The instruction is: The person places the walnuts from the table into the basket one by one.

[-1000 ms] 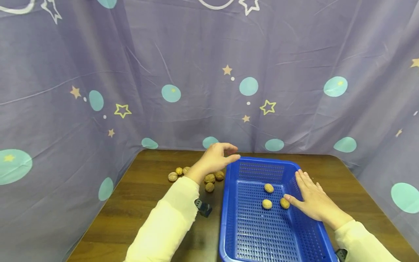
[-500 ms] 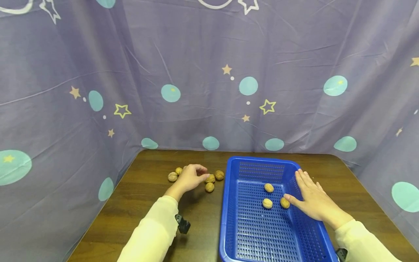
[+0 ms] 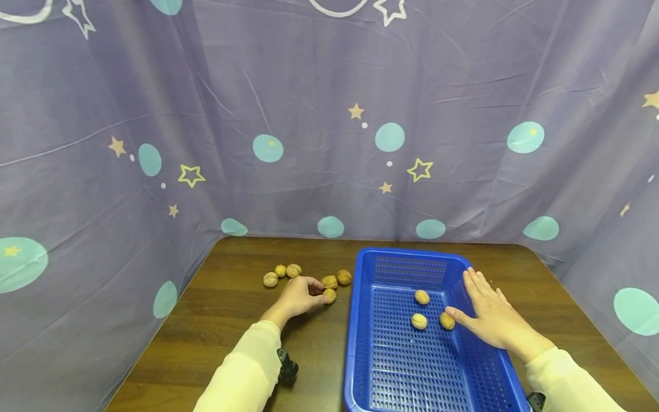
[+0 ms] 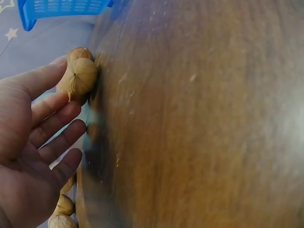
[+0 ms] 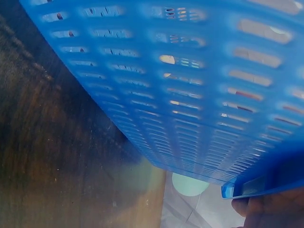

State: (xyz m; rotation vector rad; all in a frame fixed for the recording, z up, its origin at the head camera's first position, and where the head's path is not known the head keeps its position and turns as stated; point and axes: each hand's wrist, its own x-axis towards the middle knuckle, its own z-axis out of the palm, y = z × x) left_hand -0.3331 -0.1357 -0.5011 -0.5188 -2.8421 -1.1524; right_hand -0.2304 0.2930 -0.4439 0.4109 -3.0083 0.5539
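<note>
In the head view my left hand (image 3: 297,298) is low over the table, left of the blue basket (image 3: 352,349). Its thumb and index finger pinch the nearest walnut (image 3: 330,296), which still sits on the wood; the left wrist view shows the fingertips against this walnut (image 4: 80,76) and the other fingers loosely extended. My right hand (image 3: 491,315) rests over the basket's right rim, fingers straight, thumb reaching inside. Inside the basket lie three walnuts: one pale walnut (image 3: 419,321), one farther back (image 3: 422,297), and one walnut (image 3: 447,320) near my right thumb.
Two walnuts (image 3: 344,277) lie just behind the pinched one. Farther left sits a small group of walnuts (image 3: 280,270). The wooden table (image 3: 175,343) ends at a patterned curtain (image 3: 309,114). Slotted basket wall (image 5: 142,71) fills much of the right wrist view.
My left hand has come left and down from beside the basket's back left corner, passed over the walnuts, then moved nearer to the closest walnut. The right hand has stayed put.
</note>
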